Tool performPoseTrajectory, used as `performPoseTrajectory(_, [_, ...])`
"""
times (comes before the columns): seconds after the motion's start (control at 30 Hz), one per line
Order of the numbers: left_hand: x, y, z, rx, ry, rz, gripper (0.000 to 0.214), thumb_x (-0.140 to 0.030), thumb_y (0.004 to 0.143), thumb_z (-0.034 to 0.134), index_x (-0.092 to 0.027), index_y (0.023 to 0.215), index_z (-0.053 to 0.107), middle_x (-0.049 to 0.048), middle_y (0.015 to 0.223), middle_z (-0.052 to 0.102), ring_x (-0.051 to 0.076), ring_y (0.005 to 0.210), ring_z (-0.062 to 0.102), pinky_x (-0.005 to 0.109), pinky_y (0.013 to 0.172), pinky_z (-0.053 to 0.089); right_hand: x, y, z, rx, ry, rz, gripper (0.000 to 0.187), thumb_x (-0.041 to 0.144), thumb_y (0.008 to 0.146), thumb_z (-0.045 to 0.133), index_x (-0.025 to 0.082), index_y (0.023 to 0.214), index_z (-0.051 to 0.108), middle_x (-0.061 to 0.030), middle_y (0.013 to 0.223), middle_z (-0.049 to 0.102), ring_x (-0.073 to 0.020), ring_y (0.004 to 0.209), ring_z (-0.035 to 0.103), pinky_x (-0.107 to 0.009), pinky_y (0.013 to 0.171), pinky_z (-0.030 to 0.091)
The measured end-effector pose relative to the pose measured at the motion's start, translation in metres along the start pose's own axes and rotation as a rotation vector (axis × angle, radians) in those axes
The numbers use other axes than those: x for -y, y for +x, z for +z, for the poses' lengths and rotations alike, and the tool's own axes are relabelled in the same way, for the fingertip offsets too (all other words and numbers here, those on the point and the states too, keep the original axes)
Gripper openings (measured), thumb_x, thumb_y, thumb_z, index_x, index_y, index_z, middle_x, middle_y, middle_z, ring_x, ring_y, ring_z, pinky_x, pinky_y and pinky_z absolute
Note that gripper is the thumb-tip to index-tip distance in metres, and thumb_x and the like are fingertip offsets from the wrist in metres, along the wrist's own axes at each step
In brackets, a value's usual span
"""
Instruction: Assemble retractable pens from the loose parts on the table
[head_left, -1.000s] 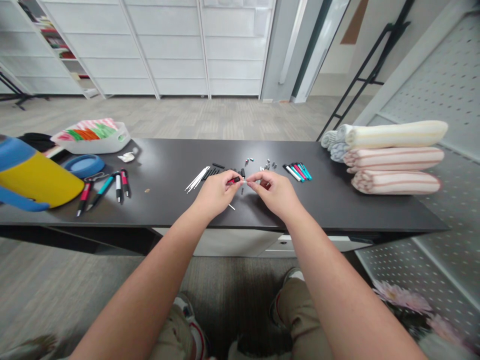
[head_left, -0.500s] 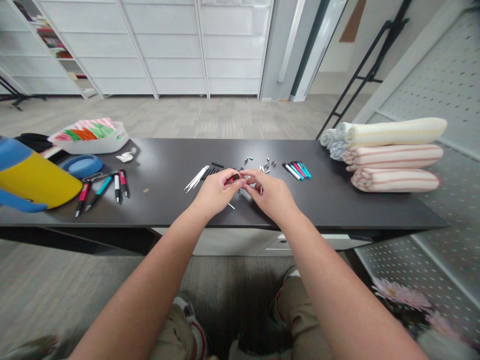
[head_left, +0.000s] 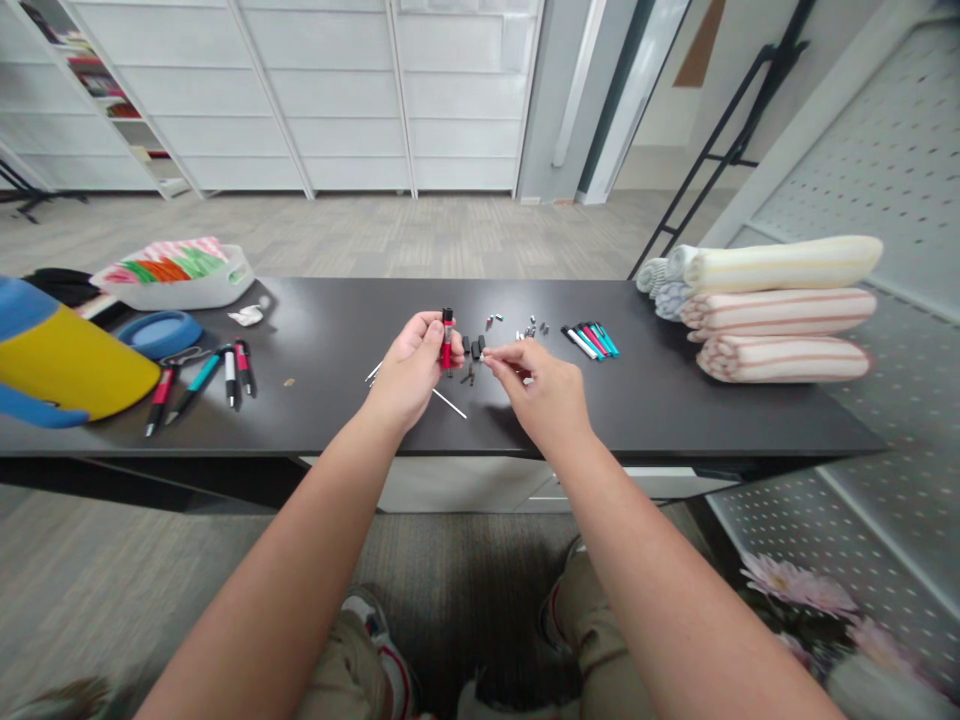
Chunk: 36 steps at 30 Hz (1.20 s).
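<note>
My left hand (head_left: 411,375) is closed round a red pen body (head_left: 447,345) with a black top, held roughly upright above the desk. To its right, the thumb and forefinger of my right hand (head_left: 544,385) are pinched together; a tiny pale piece seems to sit at the tips, too small to name. Small black pen parts (head_left: 475,347) lie between the hands. A thin white refill (head_left: 450,403) rests in front of them, and further refills are partly hidden behind my left hand. Small silvery pen parts (head_left: 531,326) are scattered beyond my right hand.
Coloured pen barrels (head_left: 591,340) lie in a row at the right, near stacked rolled towels (head_left: 784,305). Several assembled pens (head_left: 199,383) lie at the left, beside a yellow and blue container (head_left: 82,360), a blue lid (head_left: 160,333) and a white basket (head_left: 176,290).
The hands were together around the red pen body; now they are apart. My left hand has raised the pen body upright, and the black parts between the hands have come into view.
</note>
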<state>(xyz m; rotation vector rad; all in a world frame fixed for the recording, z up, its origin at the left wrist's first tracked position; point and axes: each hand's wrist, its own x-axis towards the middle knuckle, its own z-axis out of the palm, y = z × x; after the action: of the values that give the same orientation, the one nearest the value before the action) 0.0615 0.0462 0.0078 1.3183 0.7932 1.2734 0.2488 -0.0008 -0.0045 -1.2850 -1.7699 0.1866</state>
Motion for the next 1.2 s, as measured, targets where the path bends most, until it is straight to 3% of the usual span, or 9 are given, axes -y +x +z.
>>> performPoseTrajectory(0.13, [-0.004, 0.0, -0.003, -0.083, 0.009, -0.019, 0.024, -0.042, 0.102, 0.058, -0.025, 0.116, 0.048, 0.0018, 0.097, 0.064, 0.013, 0.086, 0.07, 0.032, 0.089, 0.058, 0.009, -0.001, 0.006, 0.023, 0.02, -0.058, 0.018, 0.042, 0.104, 0.064, 0.028, 0.102, 0.076, -0.0044, 0.106, 0.082, -0.0219, 0.093, 0.076, -0.034, 0.087, 0.056])
performPoseTrajectory(0.27, [-0.003, 0.0, -0.009, -0.065, -0.003, -0.014, 0.05, -0.043, 0.098, 0.065, -0.031, 0.139, 0.039, 0.0022, 0.109, 0.067, 0.019, 0.108, 0.076, 0.038, 0.1, 0.059, 0.015, 0.001, 0.008, 0.025, 0.045, -0.168, 0.018, 0.036, 0.105, 0.062, 0.027, 0.095, 0.074, -0.005, 0.106, 0.081, -0.022, 0.102, 0.074, -0.036, 0.095, 0.055])
performPoseTrajectory(0.37, [-0.001, 0.0, -0.01, -0.045, -0.04, -0.035, 0.062, -0.038, 0.098, 0.067, -0.034, 0.151, 0.033, 0.0005, 0.105, 0.068, 0.019, 0.108, 0.077, 0.04, 0.101, 0.06, 0.017, 0.002, 0.009, 0.016, 0.018, -0.183, 0.019, 0.035, 0.107, 0.06, 0.027, 0.095, 0.073, -0.0055, 0.106, 0.08, -0.0214, 0.102, 0.073, -0.035, 0.094, 0.055])
performPoseTrajectory(0.5, [-0.001, -0.003, -0.007, -0.04, -0.172, -0.11, 0.052, -0.029, 0.094, 0.073, -0.027, 0.14, 0.048, -0.0013, 0.095, 0.067, 0.019, 0.102, 0.078, 0.038, 0.099, 0.061, 0.018, -0.001, 0.013, -0.039, 0.009, -0.301, 0.022, 0.034, 0.108, 0.059, 0.025, 0.091, 0.07, -0.0059, 0.1, 0.08, -0.0199, 0.096, 0.073, -0.034, 0.089, 0.056])
performPoseTrajectory(0.63, [-0.003, -0.004, -0.005, -0.066, -0.232, -0.164, 0.047, -0.024, 0.09, 0.079, -0.02, 0.129, 0.052, 0.0003, 0.09, 0.071, 0.019, 0.093, 0.079, 0.037, 0.094, 0.062, 0.018, -0.002, 0.015, -0.1, 0.013, -0.393, 0.018, 0.031, 0.106, 0.062, 0.024, 0.091, 0.069, -0.0057, 0.097, 0.08, -0.0189, 0.092, 0.074, -0.032, 0.086, 0.057])
performPoseTrajectory(0.9, [-0.003, -0.003, -0.006, -0.095, -0.262, -0.255, 0.038, -0.019, 0.092, 0.077, -0.016, 0.122, 0.054, 0.0059, 0.088, 0.077, 0.015, 0.08, 0.077, 0.028, 0.079, 0.06, 0.017, -0.004, 0.016, -0.089, -0.004, -0.373, 0.015, 0.03, 0.106, 0.063, 0.024, 0.095, 0.072, -0.0061, 0.103, 0.081, -0.0193, 0.098, 0.075, -0.033, 0.091, 0.057])
performPoseTrajectory(1.03, [0.001, -0.002, -0.008, -0.052, -0.252, -0.286, 0.041, -0.022, 0.087, 0.082, -0.016, 0.118, 0.056, 0.0052, 0.085, 0.076, 0.012, 0.071, 0.073, 0.023, 0.07, 0.057, 0.017, -0.006, 0.016, -0.058, -0.052, -0.377, 0.017, 0.03, 0.107, 0.062, 0.025, 0.098, 0.076, -0.0064, 0.107, 0.081, -0.0193, 0.1, 0.074, -0.033, 0.093, 0.057])
performPoseTrajectory(1.2, [0.001, -0.003, -0.007, -0.054, -0.246, -0.337, 0.041, -0.023, 0.084, 0.086, -0.015, 0.114, 0.059, 0.004, 0.08, 0.074, 0.011, 0.062, 0.068, 0.022, 0.062, 0.054, 0.011, -0.011, 0.017, -0.058, -0.125, -0.403, 0.022, 0.024, 0.107, 0.061, 0.029, 0.121, 0.078, -0.0037, 0.122, 0.08, -0.0195, 0.105, 0.074, -0.034, 0.096, 0.056])
